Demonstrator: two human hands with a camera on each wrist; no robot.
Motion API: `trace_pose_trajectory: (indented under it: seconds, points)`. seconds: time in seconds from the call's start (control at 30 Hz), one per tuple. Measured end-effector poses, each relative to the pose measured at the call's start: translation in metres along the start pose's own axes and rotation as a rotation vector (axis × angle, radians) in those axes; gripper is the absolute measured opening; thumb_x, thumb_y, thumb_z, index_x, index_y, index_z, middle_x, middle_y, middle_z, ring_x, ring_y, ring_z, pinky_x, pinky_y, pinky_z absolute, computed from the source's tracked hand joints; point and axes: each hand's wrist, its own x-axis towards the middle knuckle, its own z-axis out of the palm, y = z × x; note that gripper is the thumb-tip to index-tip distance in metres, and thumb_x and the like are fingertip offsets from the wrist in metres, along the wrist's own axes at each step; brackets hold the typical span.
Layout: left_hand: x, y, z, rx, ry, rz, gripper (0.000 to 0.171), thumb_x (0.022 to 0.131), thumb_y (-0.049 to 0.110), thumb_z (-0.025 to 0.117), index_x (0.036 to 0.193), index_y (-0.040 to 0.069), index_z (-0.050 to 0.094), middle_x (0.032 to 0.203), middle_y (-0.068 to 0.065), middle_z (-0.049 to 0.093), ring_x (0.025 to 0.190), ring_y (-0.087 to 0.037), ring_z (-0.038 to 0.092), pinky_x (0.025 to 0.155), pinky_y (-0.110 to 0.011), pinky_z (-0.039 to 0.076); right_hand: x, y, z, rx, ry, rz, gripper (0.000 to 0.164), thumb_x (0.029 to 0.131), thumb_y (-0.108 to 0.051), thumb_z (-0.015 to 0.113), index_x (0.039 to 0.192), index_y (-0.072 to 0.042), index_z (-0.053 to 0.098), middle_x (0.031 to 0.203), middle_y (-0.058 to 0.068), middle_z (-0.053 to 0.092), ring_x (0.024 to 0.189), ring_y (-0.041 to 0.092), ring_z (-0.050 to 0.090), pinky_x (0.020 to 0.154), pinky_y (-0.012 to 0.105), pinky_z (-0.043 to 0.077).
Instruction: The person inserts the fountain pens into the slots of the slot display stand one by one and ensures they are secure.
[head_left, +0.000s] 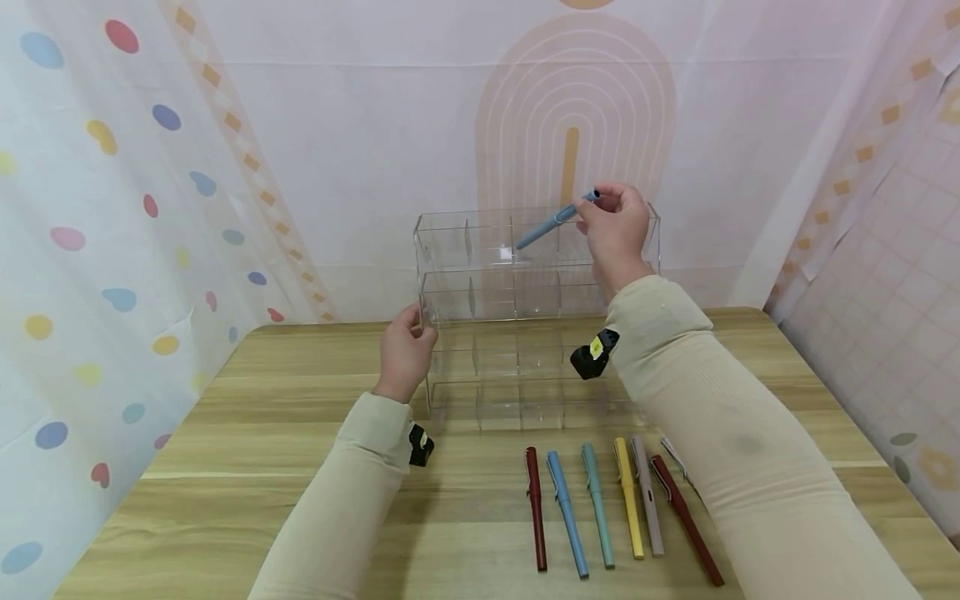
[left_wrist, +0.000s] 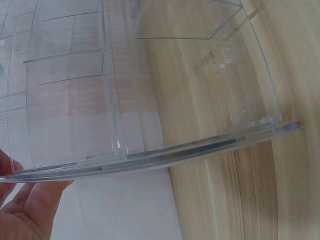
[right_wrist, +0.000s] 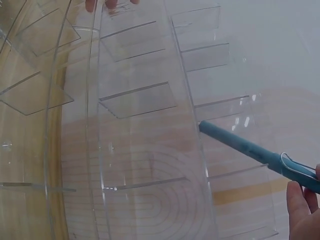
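A clear acrylic rack (head_left: 495, 333) with several tiers and dividers stands upright on the table. My left hand (head_left: 406, 352) grips its left side panel, thumb in front; in the left wrist view, fingers (left_wrist: 37, 205) show at the panel's edge. A blue-grey pen (head_left: 551, 225) with a wire clip is pinched near its clip end by my right hand (head_left: 618, 232). It slants down to the left, its lower end at the top tier's front. In the right wrist view, the blue pen (right_wrist: 245, 147) overlaps the top tier; whether it touches is unclear.
In front of the rack lie several pens: a dark red pen (head_left: 535, 508), a light blue pen (head_left: 567, 512), a teal pen (head_left: 597, 504), a yellow pen (head_left: 629, 500), a mauve pen (head_left: 647, 496) and another dark red pen (head_left: 686, 518). A silvery pen (head_left: 672, 457) is partly behind my right sleeve. A patterned curtain (head_left: 375, 125) hangs behind.
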Motion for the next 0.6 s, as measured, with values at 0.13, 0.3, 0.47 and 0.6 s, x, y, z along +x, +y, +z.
trace_pose_trajectory:
  seconds: [0.13, 0.3, 0.47, 0.6]
  points:
    - [0.000, 0.001, 0.001, -0.004, -0.005, -0.003, 0.046, 0.092, 0.001, 0.046, 0.138, 0.001, 0.050, 0.128, -0.020, 0.058, 0.119, -0.036, 0.055, 0.095, -0.047, 0.047, 0.000, 0.002, -0.002, -0.012, 0.003, 0.011, 0.036, 0.089, -0.006, 0.066, 0.122, 0.001, 0.053, 0.093, 0.001, 0.052, 0.086, 0.011, 0.055, 0.086, 0.030, 0.052]
    - [0.000, 0.002, 0.002, -0.012, -0.019, -0.012, 0.047, 0.092, 0.002, 0.045, 0.138, 0.003, 0.050, 0.129, -0.019, 0.057, 0.120, -0.036, 0.054, 0.096, -0.047, 0.046, 0.001, 0.002, -0.003, -0.007, 0.009, 0.022, 0.037, 0.089, -0.005, 0.066, 0.123, 0.000, 0.054, 0.094, 0.001, 0.053, 0.086, 0.011, 0.056, 0.086, 0.030, 0.052]
    - [-0.001, 0.001, 0.003, -0.014, -0.026, -0.018, 0.047, 0.093, 0.002, 0.045, 0.139, 0.003, 0.049, 0.130, -0.019, 0.056, 0.121, -0.035, 0.053, 0.096, -0.047, 0.046, -0.001, 0.000, -0.010, 0.004, -0.007, 0.020, 0.044, 0.087, -0.005, 0.068, 0.128, -0.003, 0.051, 0.099, 0.001, 0.054, 0.090, 0.012, 0.058, 0.087, 0.030, 0.052]
    - [-0.001, 0.002, 0.003, -0.009, -0.024, -0.012, 0.046, 0.092, 0.002, 0.045, 0.139, 0.002, 0.049, 0.131, -0.019, 0.057, 0.120, -0.035, 0.053, 0.096, -0.047, 0.047, -0.004, -0.002, -0.025, 0.027, 0.002, -0.045, 0.045, 0.085, -0.003, 0.070, 0.126, -0.003, 0.051, 0.103, 0.003, 0.055, 0.098, 0.014, 0.060, 0.085, 0.029, 0.052]
